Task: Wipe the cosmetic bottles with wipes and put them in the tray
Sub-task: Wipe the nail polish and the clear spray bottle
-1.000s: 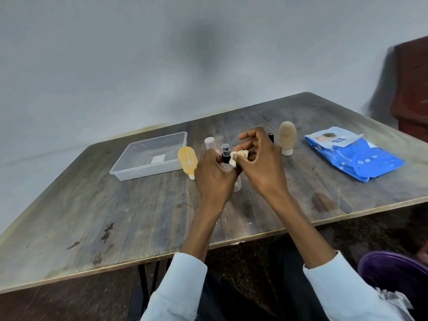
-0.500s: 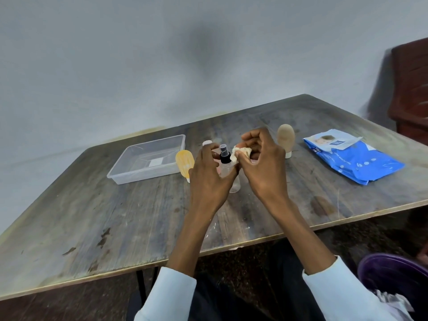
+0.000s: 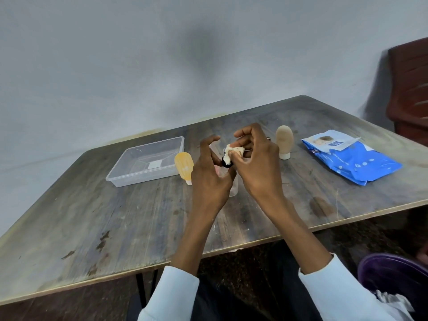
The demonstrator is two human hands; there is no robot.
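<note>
My left hand (image 3: 208, 177) grips a small clear spray bottle (image 3: 233, 188) with a black top, held just above the table in the middle. My right hand (image 3: 257, 167) pinches a crumpled, stained white wipe (image 3: 232, 152) against the bottle's black top. Most of the bottle is hidden behind my fingers. A yellow tube (image 3: 184, 166) stands cap-down left of my hands. A beige tube (image 3: 284, 141) stands cap-down to the right. The clear plastic tray (image 3: 129, 176) lies at the left with nothing in it but a label.
A blue pack of wipes (image 3: 354, 162) lies at the right on the worn wooden table (image 3: 92, 228). A dark red chair (image 3: 410, 89) stands at the far right. A purple bin (image 3: 393, 274) with used wipes sits on the floor at the lower right.
The wipe has shifted onto the bottle's black top, which it now partly covers. My left index finger has lifted off the bottle. Both hands stay in the same place.
</note>
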